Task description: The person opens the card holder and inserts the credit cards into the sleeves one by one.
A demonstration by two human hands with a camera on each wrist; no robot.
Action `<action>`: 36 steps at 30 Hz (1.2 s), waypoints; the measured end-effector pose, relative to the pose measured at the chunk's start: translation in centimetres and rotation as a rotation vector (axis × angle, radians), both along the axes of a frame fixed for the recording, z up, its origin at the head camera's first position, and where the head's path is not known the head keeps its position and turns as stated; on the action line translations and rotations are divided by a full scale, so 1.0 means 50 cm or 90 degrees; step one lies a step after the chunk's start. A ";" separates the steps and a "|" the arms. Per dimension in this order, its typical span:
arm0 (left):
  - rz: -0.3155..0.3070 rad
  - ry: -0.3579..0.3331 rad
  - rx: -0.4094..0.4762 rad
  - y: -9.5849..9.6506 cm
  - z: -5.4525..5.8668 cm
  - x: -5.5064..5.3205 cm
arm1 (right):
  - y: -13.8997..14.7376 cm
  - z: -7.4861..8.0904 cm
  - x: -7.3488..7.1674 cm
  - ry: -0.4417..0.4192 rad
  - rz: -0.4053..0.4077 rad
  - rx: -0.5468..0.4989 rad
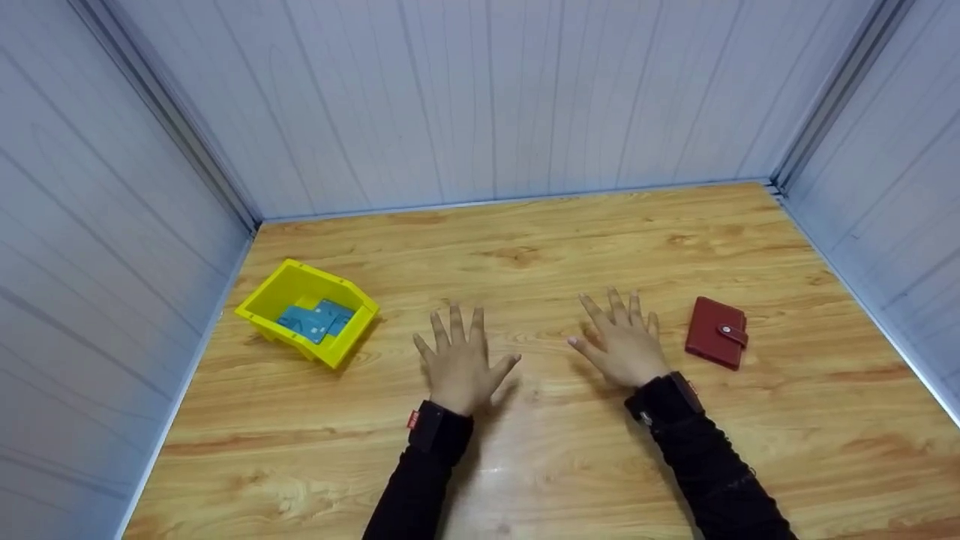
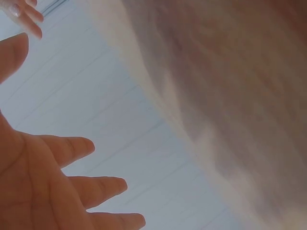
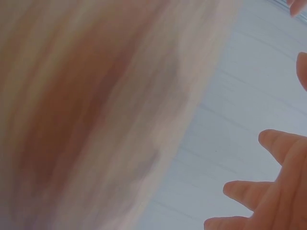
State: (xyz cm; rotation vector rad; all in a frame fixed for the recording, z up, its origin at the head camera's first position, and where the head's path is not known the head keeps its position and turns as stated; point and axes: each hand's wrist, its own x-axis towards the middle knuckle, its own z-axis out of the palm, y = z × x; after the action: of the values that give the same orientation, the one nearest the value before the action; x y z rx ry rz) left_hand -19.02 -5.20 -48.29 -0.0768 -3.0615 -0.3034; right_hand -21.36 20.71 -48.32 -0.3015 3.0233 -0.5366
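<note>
Both hands are held palm down over the wooden table with fingers spread, and neither holds anything. The left hand (image 1: 459, 369) is left of the table's middle, nearest to a yellow bin (image 1: 348, 346) standing at the left. Inside that bin lie several blue-green cards (image 1: 306, 322), partly overlapping. To the right, the right hand (image 1: 625, 346) is beside a dark red wallet (image 1: 714, 334), with a gap between them. The wallet lies flat, its snap strap fastened on the right side. In the left wrist view the left palm (image 2: 38, 187) shows bare; the right palm (image 3: 283, 201) does too in its own view.
The wooden table (image 1: 517, 255) is bounded by a pale panelled back wall (image 1: 480, 105) and by a left wall (image 1: 90, 247) and right wall (image 1: 892, 187). Dark sleeves with wrist straps reach in from the front edge.
</note>
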 end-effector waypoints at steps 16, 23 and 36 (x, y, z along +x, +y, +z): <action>0.078 0.012 0.024 -0.154 0.059 -0.020 | 0.168 0.050 -0.005 0.003 -0.070 -0.044; 0.116 0.032 0.055 -0.244 0.056 -0.032 | 0.259 0.044 0.000 0.008 -0.118 -0.016; 0.142 0.040 0.038 -0.299 0.018 -0.041 | 0.332 0.011 0.002 -0.131 -0.090 0.017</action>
State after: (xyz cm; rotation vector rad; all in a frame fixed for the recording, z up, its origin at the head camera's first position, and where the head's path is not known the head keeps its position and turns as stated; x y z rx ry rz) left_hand -21.06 -20.13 -47.37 0.2523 -2.9590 -0.3693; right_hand -21.27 37.32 -47.77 -0.0275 2.8625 -0.5024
